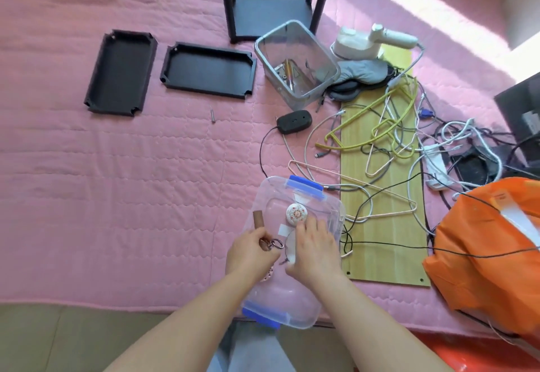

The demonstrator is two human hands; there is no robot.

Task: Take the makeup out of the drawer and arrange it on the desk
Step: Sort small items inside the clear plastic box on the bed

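Makeup pieces sit inside the clear plastic box (306, 196) with blue clips at the near edge of the pink quilted bed (131, 167); no drawer or counter shows in this view, so the box looks to serve as the drawer. Your left hand (251, 250) is closed around a brown tube (258, 219) and a metal clasp (274, 243). Your right hand (314, 250) lies flat with fingers spread inside the box, pressing on what looks like a round rimmed piece; I cannot tell whether it grips it. A round floral compact (297, 213) rests just beyond those fingers. Lift one piece at a time, clear the box wall before moving sideways, and set items on the bare quilt to your left, well apart from the tangled cables (394, 126).
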